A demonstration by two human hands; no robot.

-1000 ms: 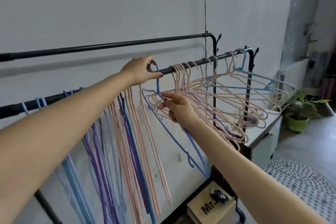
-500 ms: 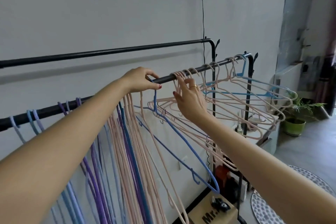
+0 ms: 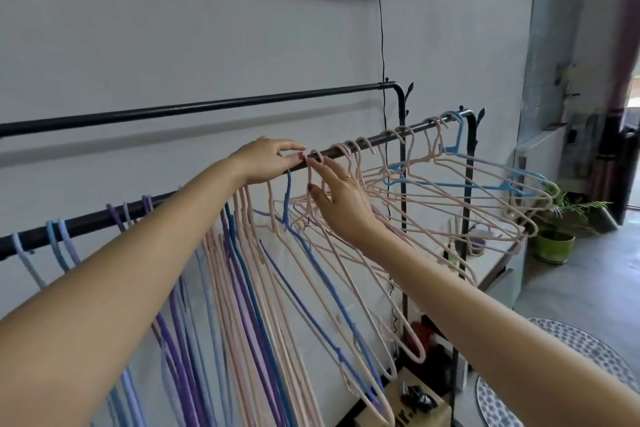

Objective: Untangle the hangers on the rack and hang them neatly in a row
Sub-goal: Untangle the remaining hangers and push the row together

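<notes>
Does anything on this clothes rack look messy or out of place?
Yes. On the right half of the front black metal rail, the pink plastic hangers splay sideways, interlocked with a light blue hanger, whereas the purple, pink and blue hangers on the left hang straight down.
</notes>
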